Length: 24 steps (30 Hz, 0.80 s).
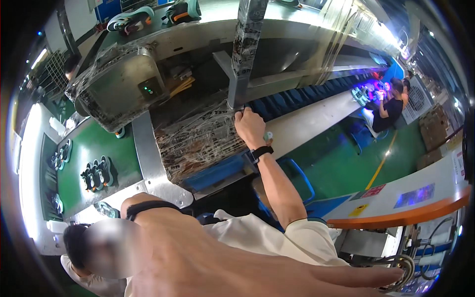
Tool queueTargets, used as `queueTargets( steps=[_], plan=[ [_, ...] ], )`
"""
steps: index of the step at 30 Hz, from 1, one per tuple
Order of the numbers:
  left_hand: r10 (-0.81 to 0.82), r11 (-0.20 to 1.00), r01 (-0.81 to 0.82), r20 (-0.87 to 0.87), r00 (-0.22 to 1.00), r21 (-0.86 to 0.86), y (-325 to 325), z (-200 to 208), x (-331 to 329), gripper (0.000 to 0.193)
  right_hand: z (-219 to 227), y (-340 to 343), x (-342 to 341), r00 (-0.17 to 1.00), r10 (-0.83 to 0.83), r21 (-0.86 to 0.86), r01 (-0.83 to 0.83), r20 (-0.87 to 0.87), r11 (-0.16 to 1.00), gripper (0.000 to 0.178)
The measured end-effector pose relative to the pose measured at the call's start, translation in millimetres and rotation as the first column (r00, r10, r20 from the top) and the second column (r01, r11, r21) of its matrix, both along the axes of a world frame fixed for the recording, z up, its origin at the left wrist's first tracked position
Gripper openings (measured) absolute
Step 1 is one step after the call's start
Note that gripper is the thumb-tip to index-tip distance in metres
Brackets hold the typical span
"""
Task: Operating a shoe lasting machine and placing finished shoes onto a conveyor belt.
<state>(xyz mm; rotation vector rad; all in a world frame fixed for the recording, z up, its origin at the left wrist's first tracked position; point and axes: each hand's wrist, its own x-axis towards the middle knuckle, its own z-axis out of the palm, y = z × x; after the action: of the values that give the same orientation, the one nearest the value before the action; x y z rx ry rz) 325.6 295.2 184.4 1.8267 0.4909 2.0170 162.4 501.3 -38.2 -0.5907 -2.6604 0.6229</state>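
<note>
I'm touching wrapped box (198, 141) with right hand (251, 127), fingers curled; left hand (222, 260) hovering nearer than box; can't tell either grip; shoes (105, 171) sitting untouched left of box.

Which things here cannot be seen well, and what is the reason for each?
In the head view:
Fingertips of the hand with the dark watch: curled out of sight near the metal post, so a grip is uncertain.
Area behind the large hand at the bottom: blocked by it.
Shoe at the top: cut off by the upper edge.
Seated worker's handwork: too small, under purple glare.
</note>
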Motion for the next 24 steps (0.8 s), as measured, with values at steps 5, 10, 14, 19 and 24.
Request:
queueTargets(
  steps=[5,10,14,19,24],
  plan=[
    [0.027,0.999,-0.027,-0.007,1.000,-0.025,-13,2,-16,0.073,-3,-1,-1,0.999,0.024,0.089,-0.020,-0.041,0.996,0.034],
    [0.151,0.983,-0.157,-0.059,0.987,-0.100,-46,1,-54,0.074,3,-12,-6,0.999,0.043,-0.011,-0.044,-0.018,0.999,0.040],
    [0.232,0.880,-0.239,-0.069,0.970,-0.411,-56,-19,-115,0.074,6,3,13,0.999,-0.009,-0.055,0.007,-0.039,0.998,0.036],
    [0.412,0.543,-0.722,-0.613,0.674,-0.429,-70,-134,-180,0.059,6,-14,11,0.975,-0.034,-0.039,0.026,-0.220,0.999,0.031],
    [0.368,0.311,-0.940,-0.894,0.255,-0.140,-84,-209,-234,0.063,25,-22,20,0.889,0.079,0.031,-0.073,-0.450,0.997,0.013]
  ],
)
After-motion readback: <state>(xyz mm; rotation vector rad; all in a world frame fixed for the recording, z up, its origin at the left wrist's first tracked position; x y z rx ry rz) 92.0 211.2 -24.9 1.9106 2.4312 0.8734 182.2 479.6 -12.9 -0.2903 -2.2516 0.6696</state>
